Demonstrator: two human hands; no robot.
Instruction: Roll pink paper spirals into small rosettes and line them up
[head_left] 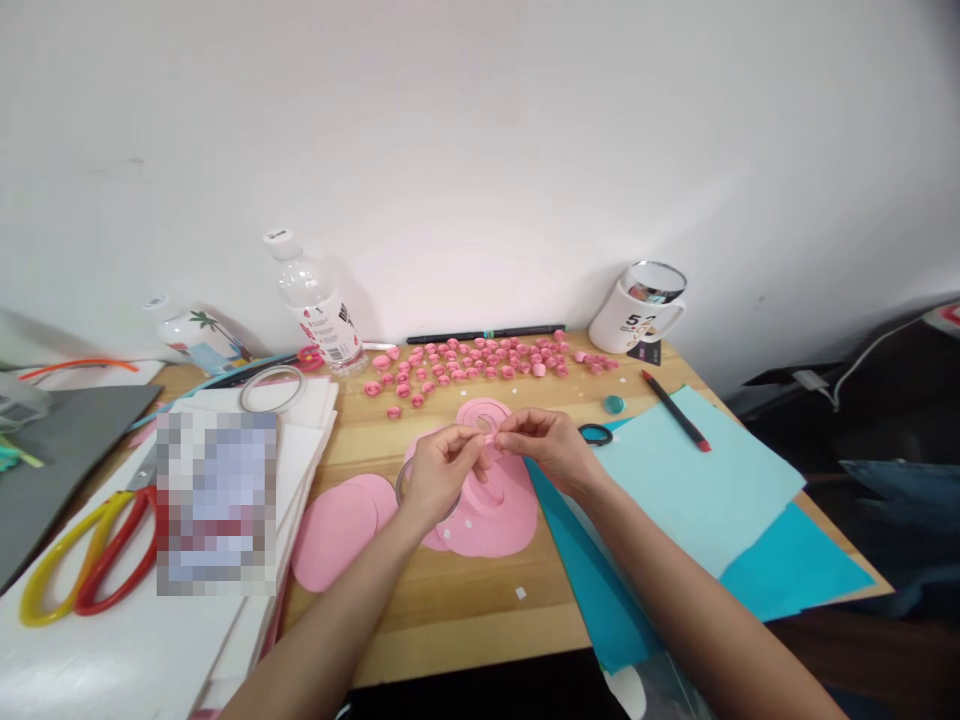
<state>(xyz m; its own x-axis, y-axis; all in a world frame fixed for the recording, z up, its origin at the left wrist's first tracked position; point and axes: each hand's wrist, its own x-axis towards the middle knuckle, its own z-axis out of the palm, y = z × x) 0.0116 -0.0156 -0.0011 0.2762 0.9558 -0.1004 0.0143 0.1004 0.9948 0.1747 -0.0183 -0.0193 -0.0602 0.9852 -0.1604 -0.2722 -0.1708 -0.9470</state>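
Observation:
My left hand (442,470) and my right hand (551,450) meet over the middle of the table, fingertips pinched together on a pink paper strip (491,437). Most of the strip is covered by my fingers or blends with the pink paper under it. Below my hands lie cut pink paper pieces (499,530) with rounded edges. A roll of tape (405,485) is partly hidden by my left hand. Left of it are overlapping pink paper circles (334,535). Behind my hands sit several small rolled pink paper coils (487,360).
Red-and-yellow scissors (116,560) lie on white papers (300,460) at the left. A water bottle (322,310) and a white mug (626,315) stand near the wall. Blue paper sheets (675,480), a red-tipped pen (679,412) and a small teal cap (615,404) are at the right.

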